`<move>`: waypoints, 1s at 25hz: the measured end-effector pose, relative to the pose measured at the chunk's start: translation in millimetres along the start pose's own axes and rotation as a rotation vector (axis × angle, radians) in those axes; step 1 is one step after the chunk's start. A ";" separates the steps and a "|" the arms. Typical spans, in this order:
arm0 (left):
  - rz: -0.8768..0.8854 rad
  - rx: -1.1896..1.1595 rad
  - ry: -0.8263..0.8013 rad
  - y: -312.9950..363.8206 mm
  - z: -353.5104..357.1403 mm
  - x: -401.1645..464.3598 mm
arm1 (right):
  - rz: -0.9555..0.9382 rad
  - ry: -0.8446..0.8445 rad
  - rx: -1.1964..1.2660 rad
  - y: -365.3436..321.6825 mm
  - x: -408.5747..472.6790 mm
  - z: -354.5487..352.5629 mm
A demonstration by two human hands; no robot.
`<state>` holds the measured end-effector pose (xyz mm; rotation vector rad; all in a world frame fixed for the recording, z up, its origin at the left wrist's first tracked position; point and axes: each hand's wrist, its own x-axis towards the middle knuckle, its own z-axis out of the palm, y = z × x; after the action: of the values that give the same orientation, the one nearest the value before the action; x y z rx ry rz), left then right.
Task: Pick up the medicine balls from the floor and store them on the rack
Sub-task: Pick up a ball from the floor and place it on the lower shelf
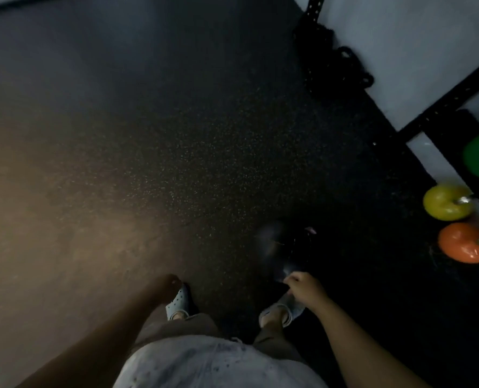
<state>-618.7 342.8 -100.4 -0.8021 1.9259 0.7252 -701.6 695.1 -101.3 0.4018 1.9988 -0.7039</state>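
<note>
The person stands upright with both arms hanging down at the sides. The left hand (168, 282) is lowered beside the left leg, in shadow, fingers loosely curled and holding nothing. The right hand (305, 288) hangs in front of the right leg, fingers loosely bent, thumb forward; whether it touches anything cannot be determined.

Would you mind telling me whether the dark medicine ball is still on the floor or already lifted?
On the floor: the dark medicine ball lies ahead of the feet, neither hand holding it.
</note>
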 end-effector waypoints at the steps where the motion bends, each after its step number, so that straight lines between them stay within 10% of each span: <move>1: -0.012 -0.103 -0.016 20.2 6.6 -6.5 | -0.010 -0.016 -0.014 1.2 5.6 -19.4; 15: -0.178 -0.379 -0.064 131.4 59.1 34.8 | 0.021 -0.030 -0.122 -12.0 77.3 -187.1; 25: -0.389 -0.649 0.087 213.3 155.7 190.2 | 0.245 -0.117 0.011 1.5 313.8 -149.6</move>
<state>-776.5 545.1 -300.6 -1.5733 1.5314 1.0942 -958.9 788.5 -315.7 0.5872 1.7986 -0.5707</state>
